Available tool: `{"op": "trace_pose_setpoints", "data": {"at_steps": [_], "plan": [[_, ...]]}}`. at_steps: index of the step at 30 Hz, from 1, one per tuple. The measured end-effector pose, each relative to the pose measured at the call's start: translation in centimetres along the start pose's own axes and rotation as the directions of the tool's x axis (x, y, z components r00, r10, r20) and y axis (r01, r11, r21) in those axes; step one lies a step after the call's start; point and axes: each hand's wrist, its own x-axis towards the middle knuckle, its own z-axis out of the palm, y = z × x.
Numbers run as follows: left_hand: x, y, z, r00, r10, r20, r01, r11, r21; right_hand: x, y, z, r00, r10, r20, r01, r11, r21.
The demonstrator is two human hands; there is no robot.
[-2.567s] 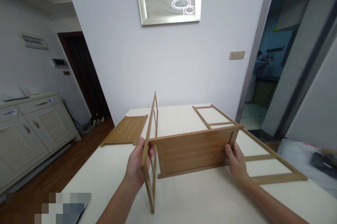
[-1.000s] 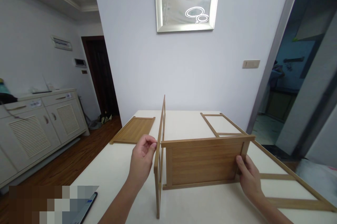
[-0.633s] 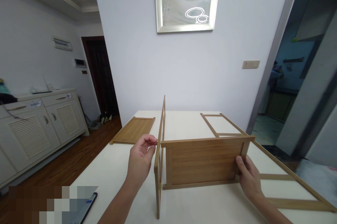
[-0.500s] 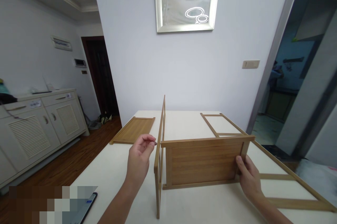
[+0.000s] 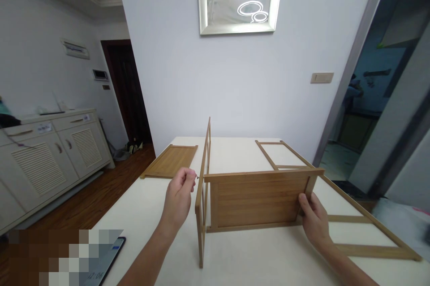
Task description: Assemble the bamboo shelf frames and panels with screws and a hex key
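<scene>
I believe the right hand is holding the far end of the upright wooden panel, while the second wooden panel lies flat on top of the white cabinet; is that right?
Not quite: the head view shows the second wooden panel lying flat on the white table, not on the cabinet. The rest is right.

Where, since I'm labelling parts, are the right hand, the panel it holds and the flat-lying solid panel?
Right hand [image 5: 315,223]: head view, middle of the hand.
Held panel [image 5: 258,201]: head view, centre of its face.
Flat-lying panel [image 5: 174,160]: head view, upper face.
</scene>
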Motion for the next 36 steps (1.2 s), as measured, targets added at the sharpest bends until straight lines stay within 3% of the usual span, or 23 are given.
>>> {"op": "trace_pose_setpoints", "data": {"at_steps": [3,6,9,12,15,17,21,23,25,28,34,36], "plan": [[-0.8,1.3,-0.7,0.986,0.073,-0.151,-0.077,0.997,-0.025,0.0,0.1,0.1,1.0,-0.007,-0.008,0.006,1.0,-0.006],[-2.9,2.8,-1.2,0.938,0.201,-0.283,-0.213,0.977,-0.009,0.0,0.5,0.1,1.0,-0.01,-0.02,0.01,1.0,-0.013],[-6.2,3.0,-1.4,0.89,0.34,-0.303,-0.358,0.934,-0.003,0.0,0.9,0.1,1.0,-0.008,-0.027,0.008,1.0,-0.001],[-9.7,1.4,-1.6,0.879,0.435,-0.196,-0.454,0.889,-0.065,0.0,1.1,0.1,0.999,-0.014,-0.031,0.014,1.0,0.002],[-12.4,-1.3,-1.9,0.896,0.438,0.074,-0.434,0.898,-0.067,-0.1,1.0,0.2,0.999,-0.032,-0.016,0.032,0.999,0.001],[-13.5,-3.2,-2.0,0.901,0.377,0.217,-0.384,0.923,-0.007,-0.2,1.1,0.2,0.999,-0.05,-0.015,0.05,0.999,-0.013],[-14.7,-6.0,-0.8,0.898,0.212,0.386,-0.285,0.948,0.141,-0.2,1.5,0.2,1.0,-0.027,-0.003,0.026,0.999,-0.038],[-15.1,-6.7,0.1,0.839,0.182,0.513,-0.304,0.939,0.163,-0.2,1.6,0.1,1.0,-0.031,-0.001,0.031,0.999,-0.043],[-15.4,-6.8,0.8,0.753,0.182,0.633,-0.359,0.919,0.162,-0.2,1.6,0.1,0.999,-0.047,0.001,0.047,0.998,-0.043],[-15.9,-6.7,1.4,0.656,0.186,0.732,-0.428,0.89,0.157,-0.2,1.8,0.1,0.996,-0.084,0.007,0.085,0.996,-0.028],[-16.7,-7.2,1.9,0.565,0.205,0.799,-0.528,0.835,0.158,-0.1,2.4,0.2,0.995,-0.1,-0.003,0.1,0.995,-0.016],[-16.9,-7.5,2.1,0.557,0.194,0.807,-0.548,0.816,0.182,-0.1,2.4,0.2,0.995,-0.101,-0.003,0.101,0.995,-0.018]]}}
